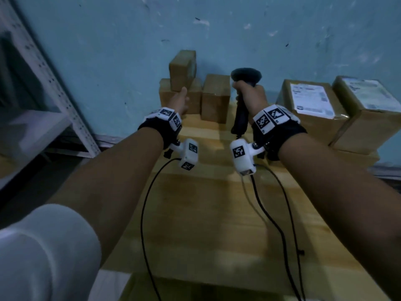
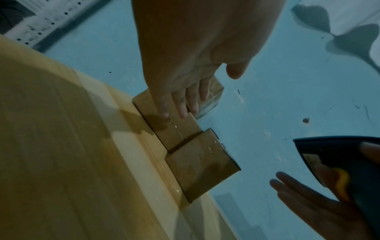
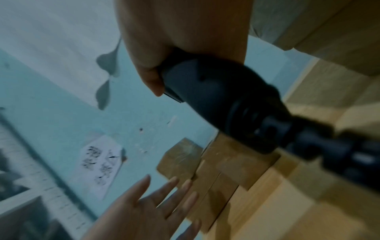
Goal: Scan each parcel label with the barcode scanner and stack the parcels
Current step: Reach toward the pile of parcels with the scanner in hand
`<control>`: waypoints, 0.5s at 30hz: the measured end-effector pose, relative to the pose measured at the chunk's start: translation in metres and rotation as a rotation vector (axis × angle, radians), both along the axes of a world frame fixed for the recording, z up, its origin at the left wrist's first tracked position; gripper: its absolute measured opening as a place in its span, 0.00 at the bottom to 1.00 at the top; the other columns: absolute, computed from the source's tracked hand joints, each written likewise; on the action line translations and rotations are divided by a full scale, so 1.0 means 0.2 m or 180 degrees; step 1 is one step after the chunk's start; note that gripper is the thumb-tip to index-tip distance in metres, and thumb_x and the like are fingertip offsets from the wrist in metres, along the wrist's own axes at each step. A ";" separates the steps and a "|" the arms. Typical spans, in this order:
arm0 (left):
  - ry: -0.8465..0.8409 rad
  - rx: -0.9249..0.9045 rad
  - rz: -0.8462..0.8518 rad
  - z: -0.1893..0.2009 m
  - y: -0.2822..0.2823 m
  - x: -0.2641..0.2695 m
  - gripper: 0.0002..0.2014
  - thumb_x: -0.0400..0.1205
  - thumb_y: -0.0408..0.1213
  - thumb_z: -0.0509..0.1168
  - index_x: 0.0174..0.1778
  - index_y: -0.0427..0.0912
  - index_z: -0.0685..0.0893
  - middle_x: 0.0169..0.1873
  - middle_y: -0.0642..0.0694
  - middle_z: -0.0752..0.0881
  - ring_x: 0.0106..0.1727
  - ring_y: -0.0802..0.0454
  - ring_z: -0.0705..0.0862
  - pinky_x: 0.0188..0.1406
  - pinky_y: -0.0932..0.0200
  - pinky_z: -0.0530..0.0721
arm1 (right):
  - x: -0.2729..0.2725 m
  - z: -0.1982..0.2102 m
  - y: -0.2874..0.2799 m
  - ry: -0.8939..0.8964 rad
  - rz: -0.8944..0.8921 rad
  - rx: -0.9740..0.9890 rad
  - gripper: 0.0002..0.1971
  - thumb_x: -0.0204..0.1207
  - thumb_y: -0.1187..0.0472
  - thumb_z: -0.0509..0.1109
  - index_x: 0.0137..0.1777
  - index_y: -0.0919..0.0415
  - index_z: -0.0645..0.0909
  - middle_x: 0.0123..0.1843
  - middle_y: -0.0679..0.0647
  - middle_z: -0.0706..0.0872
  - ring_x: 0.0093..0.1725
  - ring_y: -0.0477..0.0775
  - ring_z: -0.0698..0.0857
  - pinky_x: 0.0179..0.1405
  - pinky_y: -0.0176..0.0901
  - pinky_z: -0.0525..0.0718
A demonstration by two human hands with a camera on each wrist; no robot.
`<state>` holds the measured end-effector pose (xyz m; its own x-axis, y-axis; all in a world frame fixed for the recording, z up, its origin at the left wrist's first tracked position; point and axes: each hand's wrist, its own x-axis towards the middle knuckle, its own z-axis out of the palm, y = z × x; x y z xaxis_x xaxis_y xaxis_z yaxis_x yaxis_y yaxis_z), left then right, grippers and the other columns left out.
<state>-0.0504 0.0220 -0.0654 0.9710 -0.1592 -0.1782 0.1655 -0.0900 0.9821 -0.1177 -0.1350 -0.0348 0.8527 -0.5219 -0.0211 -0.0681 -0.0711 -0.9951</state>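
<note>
My right hand (image 1: pixel 251 96) grips the handle of a black barcode scanner (image 1: pixel 246 76) and holds it upright above the table, head toward the wall. Its yellow trigger shows in the left wrist view on the scanner (image 2: pixel 339 162). My left hand (image 1: pixel 179 101) is open with straight fingers (image 2: pixel 180 105) and reaches toward a small brown parcel (image 1: pixel 183 69) stacked on two low parcels (image 1: pixel 169 94) against the wall. Whether it touches them I cannot tell. Another small parcel (image 1: pixel 216 98) stands just to their right. In the right wrist view the left hand (image 3: pixel 148 203) is spread beside the parcels (image 3: pixel 185 159).
Two large labelled parcels (image 1: pixel 312 109) (image 1: pixel 368 111) sit at the right end of the wooden table (image 1: pixel 206 203), against the blue wall. A white metal shelf (image 1: pixel 54 83) stands at the left. Black cables (image 1: pixel 143 213) trail over the table's near part.
</note>
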 end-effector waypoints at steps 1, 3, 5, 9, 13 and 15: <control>0.0045 -0.0051 -0.0068 -0.02 -0.01 0.02 0.25 0.88 0.49 0.45 0.77 0.40 0.66 0.75 0.44 0.72 0.74 0.44 0.72 0.67 0.50 0.70 | 0.05 -0.01 -0.02 0.0005 -0.0064 0.0022 0.12 0.74 0.61 0.70 0.31 0.59 0.73 0.31 0.53 0.74 0.33 0.51 0.75 0.36 0.43 0.72; 0.0113 -0.0132 -0.0212 -0.05 -0.04 0.06 0.26 0.88 0.50 0.45 0.80 0.42 0.62 0.78 0.45 0.69 0.79 0.46 0.68 0.75 0.46 0.65 | 0.13 -0.03 -0.06 0.0046 -0.0106 0.0002 0.13 0.74 0.62 0.70 0.30 0.58 0.72 0.30 0.52 0.74 0.31 0.48 0.74 0.32 0.39 0.70; 0.0132 -0.0138 -0.0310 -0.07 -0.07 0.09 0.27 0.88 0.51 0.45 0.81 0.43 0.61 0.79 0.46 0.67 0.79 0.48 0.67 0.76 0.46 0.63 | 0.21 -0.07 -0.09 0.0118 -0.0100 0.0039 0.12 0.73 0.62 0.71 0.31 0.58 0.73 0.30 0.52 0.75 0.30 0.48 0.74 0.31 0.39 0.70; 0.0090 -0.0128 -0.0404 -0.07 -0.11 0.16 0.27 0.88 0.50 0.43 0.81 0.41 0.60 0.80 0.47 0.66 0.80 0.49 0.66 0.76 0.47 0.62 | 0.29 -0.17 -0.13 0.0294 -0.0104 0.0219 0.13 0.69 0.60 0.72 0.50 0.66 0.77 0.34 0.55 0.77 0.32 0.52 0.77 0.31 0.42 0.73; 0.0161 -0.0340 -0.0465 -0.07 -0.14 0.20 0.30 0.87 0.54 0.43 0.82 0.41 0.56 0.81 0.45 0.62 0.82 0.46 0.61 0.80 0.45 0.55 | 0.32 -0.22 -0.11 0.0344 -0.0093 0.0333 0.20 0.68 0.59 0.72 0.59 0.66 0.78 0.34 0.54 0.78 0.31 0.51 0.77 0.29 0.40 0.74; 0.0236 -0.0411 -0.0546 -0.07 -0.16 0.21 0.32 0.86 0.55 0.43 0.83 0.41 0.54 0.81 0.43 0.61 0.82 0.45 0.61 0.80 0.46 0.54 | 0.32 -0.24 -0.10 0.0338 -0.0095 0.0440 0.24 0.69 0.59 0.72 0.64 0.70 0.78 0.37 0.55 0.80 0.32 0.51 0.79 0.30 0.40 0.75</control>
<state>-0.0077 -0.0096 -0.0793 0.9128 -0.3470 -0.2156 0.2308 0.0026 0.9730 -0.0533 -0.1558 -0.0831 0.8261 -0.5329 -0.1835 -0.1734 0.0696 -0.9824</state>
